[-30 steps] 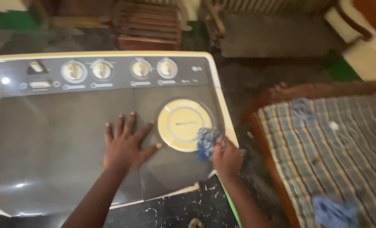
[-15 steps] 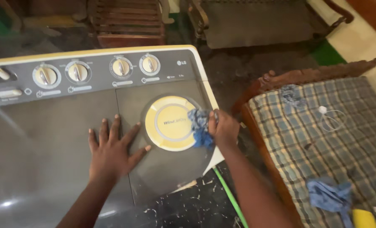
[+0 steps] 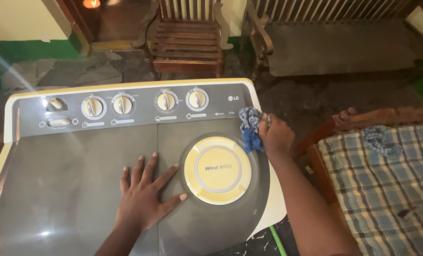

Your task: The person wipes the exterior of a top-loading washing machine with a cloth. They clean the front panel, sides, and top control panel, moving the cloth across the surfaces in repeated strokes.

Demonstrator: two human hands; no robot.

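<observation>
Head view looks down on a washing machine [image 3: 78, 189] whose near edge and left corner run out of the picture, so its full outline is cut off. Both forearms leave the bottom edge, and the elbows are out of sight. The left hand [image 3: 145, 196] lies flat and open on the smooth, dark grey lid, fingers spread, palm down, gripping nothing; its fingertips sit just beside the round cream cap [image 3: 217, 169], a glossy plastic disc with a grey ring. The right hand [image 3: 275, 135] is clenched around a blue cloth [image 3: 251, 128], a crumpled, soft, patterned rag bunched up at the far right corner of the machine's top, where the lid meets the control strip. The fingers are hidden behind the cloth, so how much of it they cover is hard to tell. Four round cream knobs [image 3: 166, 101] stand in a row on the matte grey strip; a smaller button at its left is too blurred to make out. To the right stands a bed [image 3: 377, 189] with a checked, woven cover and a carved wooden frame, cut off at the right edge. Beyond the machine sit a slatted wooden chair [image 3: 187, 40] and a long wooden bench [image 3: 334, 42], their tops cropped.
</observation>
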